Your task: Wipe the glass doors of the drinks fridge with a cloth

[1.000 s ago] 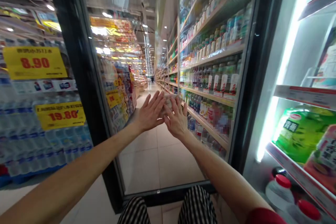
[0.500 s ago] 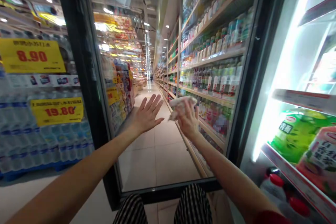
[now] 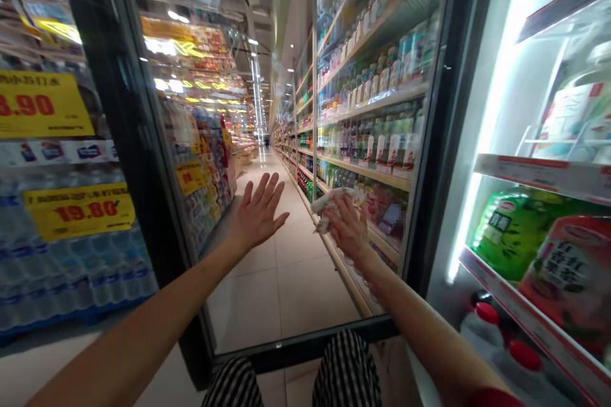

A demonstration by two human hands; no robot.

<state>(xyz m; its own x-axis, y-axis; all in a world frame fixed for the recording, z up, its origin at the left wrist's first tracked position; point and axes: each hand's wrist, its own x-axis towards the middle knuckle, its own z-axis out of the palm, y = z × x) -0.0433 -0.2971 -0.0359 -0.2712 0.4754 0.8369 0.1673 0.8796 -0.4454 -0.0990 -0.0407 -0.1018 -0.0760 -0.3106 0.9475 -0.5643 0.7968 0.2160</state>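
A glass door pane [image 3: 248,305] in a black frame stands in front of me. My left hand [image 3: 258,213] lies flat towards the glass, fingers spread and nothing in it. To its right, my right hand [image 3: 351,229] presses a crumpled whitish cloth [image 3: 329,203] to the pane. Parts of the cloth stick out past the fingers on the left and top; the rest is hidden under the palm. A gap of bare glass separates the two hands.
Lit cooler shelves [image 3: 539,178] are at my right, with a green drink pack [image 3: 506,235], a reddish one [image 3: 568,267] and red-capped bottles [image 3: 487,315]. Stacked water bottles [image 3: 71,267] with yellow price signs [image 3: 81,210] are at left. My knees [image 3: 346,369] are near the door's bottom rail.
My hands were together over the cloth; my right hand has since moved right and slightly down with it. My left hand has come off the cloth and rests apart. The view shifted slightly.
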